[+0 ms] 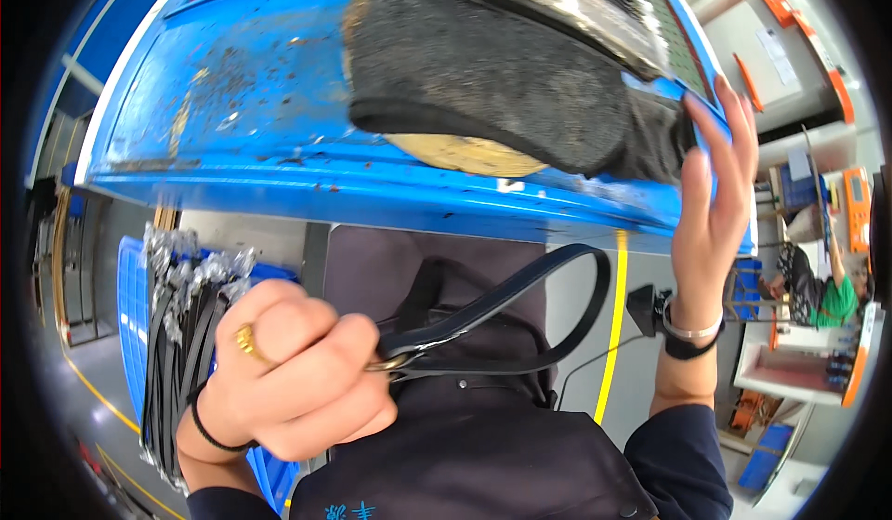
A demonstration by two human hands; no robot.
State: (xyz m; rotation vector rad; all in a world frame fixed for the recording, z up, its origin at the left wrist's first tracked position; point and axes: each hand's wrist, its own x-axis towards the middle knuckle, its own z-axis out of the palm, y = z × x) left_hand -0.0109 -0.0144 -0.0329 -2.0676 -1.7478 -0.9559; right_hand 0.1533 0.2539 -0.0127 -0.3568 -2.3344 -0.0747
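Observation:
My left hand (297, 371) is closed in front of my body, with a gold ring on one finger. It grips a black strap (567, 334), whose free part stretches to the right as a loop. A brass-coloured metal ring (395, 363) shows at the edge of that fist. My right hand (720, 181) is raised at the table's right corner with its fingers stretched out. Its thumb is next to the end of a dark grey fuzzy cloth (492, 83); whether they touch, I cannot tell. Under the cloth, part of a round yellowish pad (465, 155) sticks out.
The blue table (251, 83) has a raised front edge and dark stains. A clear-wrapped bundle (576, 13) lies on the cloth. Many black straps with plastic-wrapped ends (186, 315) hang by a blue crate (133, 325) at left. Another person in green (836, 302) is at far right.

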